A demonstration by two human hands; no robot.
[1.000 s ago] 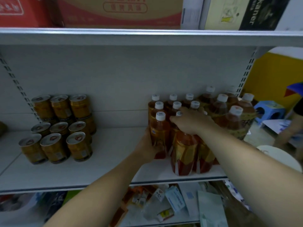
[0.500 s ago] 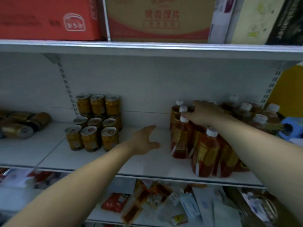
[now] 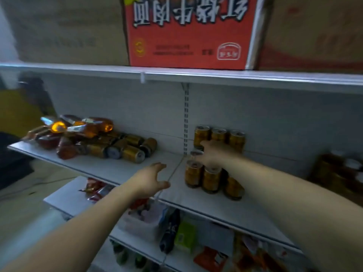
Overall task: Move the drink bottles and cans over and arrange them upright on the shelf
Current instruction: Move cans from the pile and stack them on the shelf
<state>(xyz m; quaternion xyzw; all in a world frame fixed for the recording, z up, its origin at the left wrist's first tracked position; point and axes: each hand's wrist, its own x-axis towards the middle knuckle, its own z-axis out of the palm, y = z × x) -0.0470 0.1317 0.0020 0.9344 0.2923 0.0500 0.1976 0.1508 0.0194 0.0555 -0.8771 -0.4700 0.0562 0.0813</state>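
Far left of the slotted post (image 3: 186,122) — heap of lying bottles and cans (image 3: 92,140), on their sides on the shelf (image 3: 225,209), not yet sorted. Just left of the post, left hand (image 3: 151,179) hovers above the shelf's front edge, fingers loosely spread, thumb apart, holding nothing. Just right of the post, upright cans (image 3: 210,177) in a tight block. The right hand (image 3: 213,154) lies over the middle of them, fingers lost in blur — cannot tell whether it grips one. Far right of the post, upright bottles (image 3: 337,173), dim.

Judged step: between loads, going back for the heap. Next move calls for a long reach left, then closing on one lying can without rolling its neighbours.

Against half a second ago: right hand has left the bottle caps for the cans. Left hand has crossed from right of the post to left of it. Heap now fully in view.
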